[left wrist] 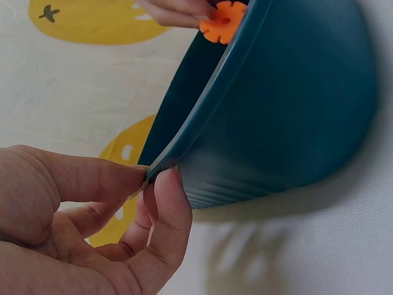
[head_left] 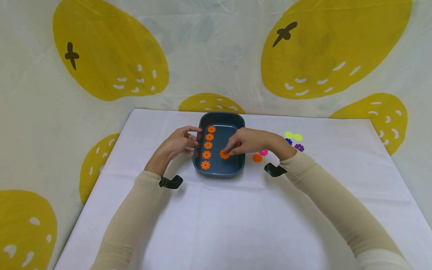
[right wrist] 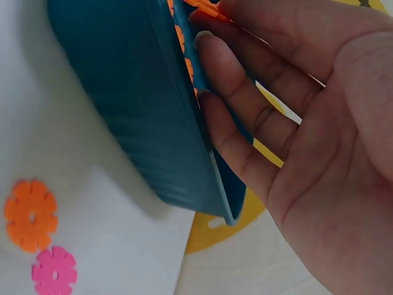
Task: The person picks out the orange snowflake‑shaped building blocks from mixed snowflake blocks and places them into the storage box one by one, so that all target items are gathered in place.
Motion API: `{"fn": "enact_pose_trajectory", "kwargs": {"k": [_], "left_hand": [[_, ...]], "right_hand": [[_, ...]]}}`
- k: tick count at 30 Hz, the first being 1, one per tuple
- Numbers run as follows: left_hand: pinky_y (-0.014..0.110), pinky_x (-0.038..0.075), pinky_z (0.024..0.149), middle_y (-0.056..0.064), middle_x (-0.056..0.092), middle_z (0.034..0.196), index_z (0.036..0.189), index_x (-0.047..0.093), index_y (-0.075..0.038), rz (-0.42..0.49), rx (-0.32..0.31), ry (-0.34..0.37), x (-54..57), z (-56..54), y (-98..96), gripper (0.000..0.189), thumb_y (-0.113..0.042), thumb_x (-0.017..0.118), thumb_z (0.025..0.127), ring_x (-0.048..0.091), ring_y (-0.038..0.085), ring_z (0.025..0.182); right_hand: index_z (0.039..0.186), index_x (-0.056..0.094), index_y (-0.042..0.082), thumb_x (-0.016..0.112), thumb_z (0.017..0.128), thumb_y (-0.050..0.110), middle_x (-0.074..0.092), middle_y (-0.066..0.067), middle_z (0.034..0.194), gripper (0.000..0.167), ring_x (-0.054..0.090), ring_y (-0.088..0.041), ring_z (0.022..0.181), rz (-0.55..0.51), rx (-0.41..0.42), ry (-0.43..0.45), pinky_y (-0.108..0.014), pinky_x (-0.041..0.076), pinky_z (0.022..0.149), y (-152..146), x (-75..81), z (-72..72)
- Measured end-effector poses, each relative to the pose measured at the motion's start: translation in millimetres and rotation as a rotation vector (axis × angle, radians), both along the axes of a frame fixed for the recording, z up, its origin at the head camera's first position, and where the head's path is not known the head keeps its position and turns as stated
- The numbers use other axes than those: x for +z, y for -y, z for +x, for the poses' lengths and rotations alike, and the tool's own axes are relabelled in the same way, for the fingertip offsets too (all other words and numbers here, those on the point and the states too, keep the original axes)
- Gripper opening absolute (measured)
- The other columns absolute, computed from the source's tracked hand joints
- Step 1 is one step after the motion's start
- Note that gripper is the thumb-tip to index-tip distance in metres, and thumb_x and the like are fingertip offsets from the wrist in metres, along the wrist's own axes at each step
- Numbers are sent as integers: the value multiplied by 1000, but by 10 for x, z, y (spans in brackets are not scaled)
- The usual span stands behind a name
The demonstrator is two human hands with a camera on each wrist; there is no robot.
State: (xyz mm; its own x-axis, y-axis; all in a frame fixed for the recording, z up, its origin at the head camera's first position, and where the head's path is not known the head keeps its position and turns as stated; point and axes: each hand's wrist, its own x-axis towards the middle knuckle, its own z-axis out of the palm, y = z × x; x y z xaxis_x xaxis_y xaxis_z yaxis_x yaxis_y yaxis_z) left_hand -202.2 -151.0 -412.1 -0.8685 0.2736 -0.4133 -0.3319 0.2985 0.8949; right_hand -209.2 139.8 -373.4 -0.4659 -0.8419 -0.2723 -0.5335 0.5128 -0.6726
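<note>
A dark blue rectangular tray (head_left: 219,174) stands on the table. Along its left side lie several orange notched plastic discs in a column, one of them the disc nearest the front (head_left: 205,165). My left hand (head_left: 175,144) pinches the tray's left rim between thumb and fingers, as the left wrist view shows up close. Over the tray's inside, right of that column, my right hand (head_left: 251,140) pinches another orange disc (head_left: 224,154). This disc (left wrist: 224,21) is tilted above the rim in the left wrist view. The right wrist view shows only its edge.
Right of the tray, loose discs lie on the white cloth (head_left: 216,225): orange (head_left: 257,158), pink (head_left: 264,152), purple (head_left: 299,147), blue (head_left: 288,141) and yellow (head_left: 298,137). My right forearm passes close to them. A patterned curtain (head_left: 216,56) hangs behind the table.
</note>
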Motion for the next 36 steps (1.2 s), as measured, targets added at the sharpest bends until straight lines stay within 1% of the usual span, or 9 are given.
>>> {"fn": "enact_pose_trajectory", "kwargs": {"k": [7, 13, 19, 26, 33, 36], "left_hand": [[36, 57, 67, 10, 51, 104, 145, 53, -16, 0, 0, 0, 4, 5, -1, 55, 5, 59, 95, 61, 33, 108], [36, 57, 68, 10, 50, 104, 145, 52, -15, 2, -3, 1, 0, 1, 3, 55, 6, 59, 94, 61, 36, 112], [36, 57, 67, 11, 50, 105, 145, 52, -15, 4, -4, 0, -10, -4, 4, 55, 6, 59, 94, 60, 38, 116], [38, 57, 68, 12, 50, 105, 144, 53, -16, 2, -5, -7, -18, -6, 1, 54, 5, 59, 95, 60, 39, 116], [38, 58, 68, 12, 51, 105, 143, 54, -18, 0, 1, -7, -2, 4, -1, 54, 5, 59, 94, 60, 39, 115], [38, 58, 67, 11, 51, 104, 143, 54, -18, -2, 5, -6, 4, 1, 2, 54, 6, 59, 94, 60, 39, 114]], "right_hand": [[122, 76, 16, 68, 98, 17, 75, 5, 113, 25, 67, -11, 102, 36, 18, 16, -31, 55, 94, 147, -96, -35], [119, 77, 15, 69, 98, 17, 76, 5, 110, 23, 66, -8, 100, 53, 65, -4, -28, 55, 91, 260, -190, -31], [120, 77, 13, 68, 98, 16, 76, 4, 111, 24, 66, -7, 102, 78, 97, 1, -28, 55, 90, 344, -256, -5], [122, 75, 14, 68, 98, 17, 75, 3, 114, 25, 65, -7, 102, 103, 109, -13, -29, 55, 92, 372, -257, 16], [124, 74, 14, 67, 99, 20, 74, 4, 117, 27, 65, -8, 100, 147, 61, -33, -29, 55, 93, 353, -175, 28], [126, 72, 13, 68, 99, 21, 73, 2, 119, 29, 66, -9, 101, 139, 37, -36, -30, 55, 94, 307, -118, 32]]}}
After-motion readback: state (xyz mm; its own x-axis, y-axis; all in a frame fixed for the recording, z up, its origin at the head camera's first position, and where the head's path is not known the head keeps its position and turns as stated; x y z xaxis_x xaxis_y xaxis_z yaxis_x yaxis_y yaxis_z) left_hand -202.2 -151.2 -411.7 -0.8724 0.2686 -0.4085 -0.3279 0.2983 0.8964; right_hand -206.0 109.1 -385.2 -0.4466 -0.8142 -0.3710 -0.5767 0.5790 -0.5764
